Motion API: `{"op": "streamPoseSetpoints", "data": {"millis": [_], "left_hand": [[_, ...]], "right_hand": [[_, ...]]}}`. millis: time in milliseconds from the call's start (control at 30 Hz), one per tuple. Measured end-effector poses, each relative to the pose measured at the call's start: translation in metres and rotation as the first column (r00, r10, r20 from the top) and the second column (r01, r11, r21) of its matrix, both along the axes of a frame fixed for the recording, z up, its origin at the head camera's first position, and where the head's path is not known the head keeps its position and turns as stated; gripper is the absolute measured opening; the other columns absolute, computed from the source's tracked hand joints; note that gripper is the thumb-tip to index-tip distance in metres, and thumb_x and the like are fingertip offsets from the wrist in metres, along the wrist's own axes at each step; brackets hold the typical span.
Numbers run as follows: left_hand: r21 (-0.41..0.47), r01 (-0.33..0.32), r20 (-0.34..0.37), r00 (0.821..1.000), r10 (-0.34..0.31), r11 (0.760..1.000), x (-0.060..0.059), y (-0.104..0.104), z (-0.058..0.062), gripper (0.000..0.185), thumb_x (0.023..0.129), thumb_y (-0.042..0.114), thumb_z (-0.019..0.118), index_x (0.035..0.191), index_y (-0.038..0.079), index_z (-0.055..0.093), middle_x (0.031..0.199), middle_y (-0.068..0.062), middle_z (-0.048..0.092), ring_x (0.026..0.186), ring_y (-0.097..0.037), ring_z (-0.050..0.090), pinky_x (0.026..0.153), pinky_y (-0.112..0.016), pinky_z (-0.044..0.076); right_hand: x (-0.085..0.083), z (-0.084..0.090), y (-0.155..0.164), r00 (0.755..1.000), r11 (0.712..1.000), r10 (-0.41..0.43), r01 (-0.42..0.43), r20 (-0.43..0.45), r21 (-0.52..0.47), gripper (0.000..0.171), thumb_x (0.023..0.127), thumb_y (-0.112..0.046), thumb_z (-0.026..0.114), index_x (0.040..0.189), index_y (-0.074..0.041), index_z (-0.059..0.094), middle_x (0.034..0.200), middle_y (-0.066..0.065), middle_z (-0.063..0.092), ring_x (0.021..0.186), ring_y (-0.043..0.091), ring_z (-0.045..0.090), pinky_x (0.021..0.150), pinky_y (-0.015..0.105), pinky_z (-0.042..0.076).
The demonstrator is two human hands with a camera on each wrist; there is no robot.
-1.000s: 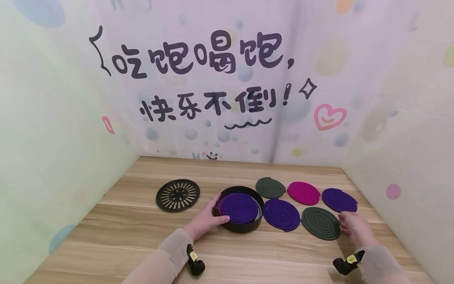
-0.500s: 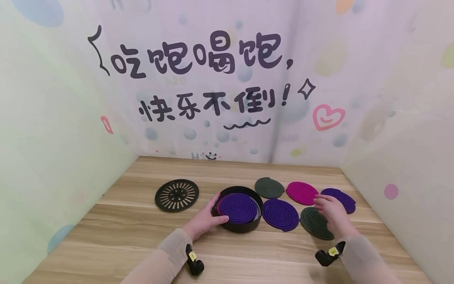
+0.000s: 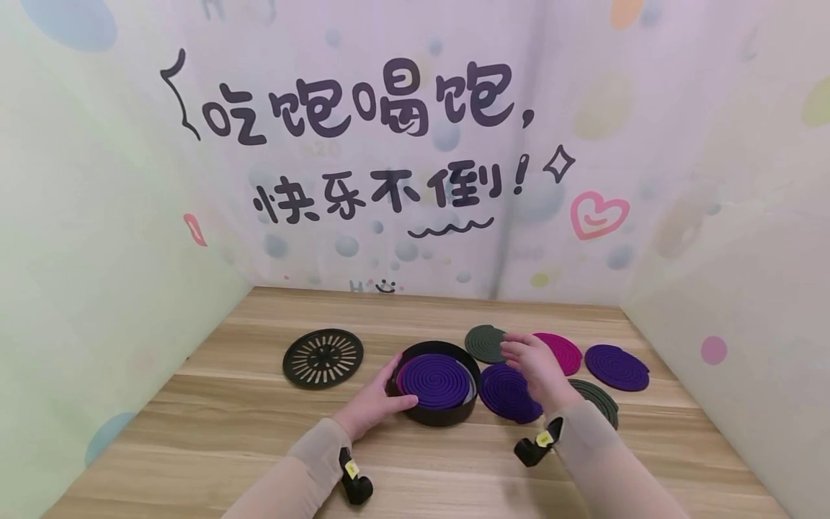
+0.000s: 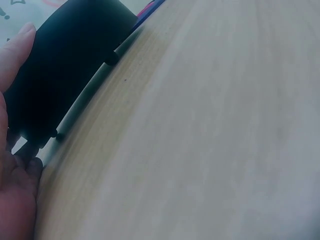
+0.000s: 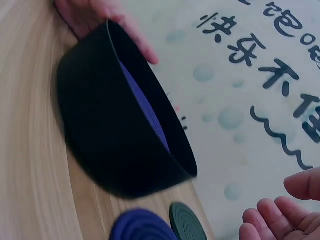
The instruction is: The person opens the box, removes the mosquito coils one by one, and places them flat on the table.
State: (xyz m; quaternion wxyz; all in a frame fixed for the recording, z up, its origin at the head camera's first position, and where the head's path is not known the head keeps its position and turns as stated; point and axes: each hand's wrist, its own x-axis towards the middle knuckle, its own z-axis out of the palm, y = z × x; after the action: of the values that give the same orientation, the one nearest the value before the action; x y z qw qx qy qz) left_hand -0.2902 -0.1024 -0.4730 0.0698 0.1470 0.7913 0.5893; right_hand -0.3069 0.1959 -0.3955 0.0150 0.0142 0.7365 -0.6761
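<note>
My left hand [image 3: 375,404] holds the side of a round black mosquito coil holder [image 3: 441,417], its thumb at the near rim. Inside the holder lies a purple coil [image 3: 436,380] on top, with a bit of pink and grey edge showing under it. My right hand [image 3: 538,371] hovers with relaxed fingers and nothing in them, over the loose coils right of the holder. It partly covers a front purple coil [image 3: 506,393], a pink coil [image 3: 563,352] and the edge of a rear green coil [image 3: 483,344]. In the right wrist view its fingers [image 5: 272,216] are loosely bent.
A black slotted lid [image 3: 323,358] lies flat, left of the holder. Another purple coil [image 3: 616,366] rests at the far right, and a second green coil [image 3: 599,400] is partly behind the right forearm. Walls close off the wooden table [image 3: 272,447] at the back and both sides.
My right hand has swept left from beside the front green coil, past the pink one, toward the holder. The left hand stays on the holder, and the coils lie where they were.
</note>
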Motion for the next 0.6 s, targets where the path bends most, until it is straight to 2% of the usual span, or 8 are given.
{"op": "streamPoseSetpoints", "data": {"millis": [67, 200, 433, 600], "left_hand": [[-0.002, 0.003, -0.002, 1.0, -0.003, 1.0, -0.004, -0.001, -0.005, 0.094, 0.082, 0.023, 0.077, 0.155, 0.015, 0.018, 0.156, -0.02, 0.019, 0.143, -0.039, 0.016, 0.113, -0.057, 0.014], [0.0, 0.005, -0.001, 1.0, -0.005, 1.0, -0.005, -0.002, -0.007, 0.095, 0.082, 0.025, 0.078, 0.155, 0.017, 0.019, 0.157, -0.019, 0.02, 0.143, -0.038, 0.017, 0.113, -0.056, 0.014], [0.01, 0.001, 0.003, 1.0, -0.001, 1.0, 0.014, 0.001, 0.018, 0.091, 0.084, 0.019, 0.076, 0.154, 0.011, 0.02, 0.156, -0.021, 0.02, 0.143, -0.039, 0.016, 0.113, -0.056, 0.013], [0.02, 0.007, 0.008, 1.0, -0.007, 1.0, 0.018, 0.001, 0.023, 0.091, 0.083, 0.019, 0.076, 0.154, 0.011, 0.02, 0.156, -0.021, 0.02, 0.143, -0.039, 0.015, 0.113, -0.056, 0.013]], "right_hand": [[-0.002, 0.001, -0.011, 1.0, 1.0, 0.013, -0.013, -0.006, -0.018, 0.044, 0.097, -0.005, 0.047, 0.136, 0.013, 0.038, 0.136, 0.029, 0.043, 0.125, 0.04, 0.043, 0.108, 0.049, 0.033], [-0.007, -0.002, -0.029, 0.999, 0.998, 0.038, -0.039, -0.014, -0.045, 0.042, 0.096, -0.002, 0.048, 0.134, 0.016, 0.039, 0.132, 0.03, 0.046, 0.123, 0.041, 0.044, 0.107, 0.049, 0.034], [-0.009, -0.007, -0.054, 0.997, 0.993, 0.082, -0.08, 0.017, -0.085, 0.04, 0.097, 0.0, 0.046, 0.133, 0.016, 0.038, 0.134, 0.032, 0.043, 0.127, 0.046, 0.042, 0.108, 0.048, 0.034], [-0.009, -0.013, -0.064, 0.995, 0.991, 0.094, -0.092, 0.024, -0.095, 0.039, 0.096, 0.001, 0.046, 0.132, 0.016, 0.039, 0.138, 0.034, 0.039, 0.128, 0.046, 0.041, 0.108, 0.05, 0.033]]}}
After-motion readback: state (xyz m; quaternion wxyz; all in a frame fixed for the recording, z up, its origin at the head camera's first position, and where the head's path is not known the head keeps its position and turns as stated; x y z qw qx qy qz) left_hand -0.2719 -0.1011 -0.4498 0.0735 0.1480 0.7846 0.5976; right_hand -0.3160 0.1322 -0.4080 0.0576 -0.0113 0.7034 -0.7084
